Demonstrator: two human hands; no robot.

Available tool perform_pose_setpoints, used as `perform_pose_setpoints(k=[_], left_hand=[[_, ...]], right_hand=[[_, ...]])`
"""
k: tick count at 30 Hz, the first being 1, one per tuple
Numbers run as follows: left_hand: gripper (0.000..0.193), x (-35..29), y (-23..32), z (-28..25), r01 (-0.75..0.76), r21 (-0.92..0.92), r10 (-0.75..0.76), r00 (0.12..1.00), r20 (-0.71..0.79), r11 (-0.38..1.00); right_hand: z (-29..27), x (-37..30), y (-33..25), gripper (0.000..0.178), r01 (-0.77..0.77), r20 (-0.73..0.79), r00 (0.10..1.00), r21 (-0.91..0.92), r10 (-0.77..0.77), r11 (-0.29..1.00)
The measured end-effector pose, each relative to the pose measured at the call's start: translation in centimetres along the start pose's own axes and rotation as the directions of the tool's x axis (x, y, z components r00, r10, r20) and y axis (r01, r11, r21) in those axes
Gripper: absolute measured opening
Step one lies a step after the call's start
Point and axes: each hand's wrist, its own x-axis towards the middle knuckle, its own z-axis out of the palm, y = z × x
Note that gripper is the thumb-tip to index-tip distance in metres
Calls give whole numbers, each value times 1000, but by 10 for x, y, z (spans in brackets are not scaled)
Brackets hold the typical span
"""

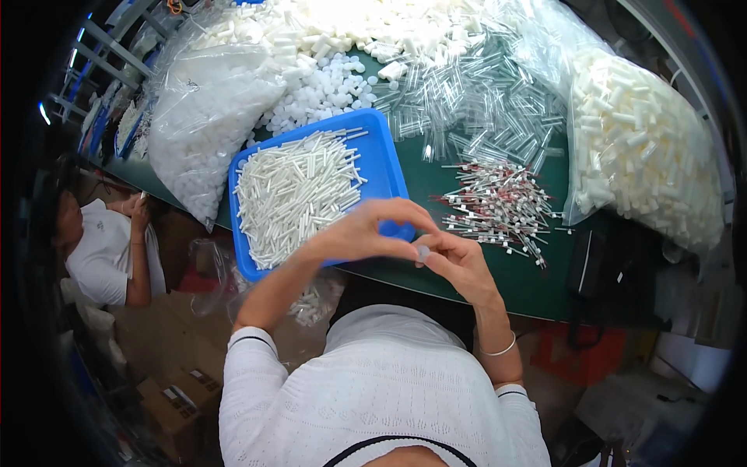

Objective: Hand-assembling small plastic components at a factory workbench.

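In front of my body, over the near edge of the green table, my two hands meet at the fingertips. My right hand pinches a small round translucent white cap between thumb and fingers. My left hand curls in a ring, its thumb tip beside the cap and its index finger against the right fingers. What the left fingertips grip, if anything, is hidden. Under the left hand and forearm is a blue tray holding a heap of thin white sticks.
Clear tubes and small parts with red and white ends are piled right of the tray. Loose round caps lie behind it. Filled plastic bags flank the piles. A black box sits far right. Another person works at left.
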Motion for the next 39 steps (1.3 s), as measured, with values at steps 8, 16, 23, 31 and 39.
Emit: perform_pose_setpoints(k=[8, 16, 23, 31, 39], left_hand=[[15, 116, -97, -208, 396, 765, 140, 838, -527, 508], [15, 134, -109, -270, 530, 713, 160, 740, -653, 458], [14, 61, -8, -229, 544, 621, -303, 836, -456, 565], [10, -35, -63, -132, 501, 793, 28, 839, -543, 346], [10, -30, -61, -111, 454, 780, -45, 874, -483, 431]], right_hand=[[-19, -23, -5, 23, 209, -141, 958, -245, -248, 947], [-31, -36, -5, 23, 137, -308, 948, 172, -79, 975], [-36, -25, 2, 31, 264, -370, 917, 282, -150, 922], [-1, -9, -3, 26, 146, -213, 973, 291, -85, 946], [34, -30, -3, 24, 131, -183, 979, 201, -94, 971]])
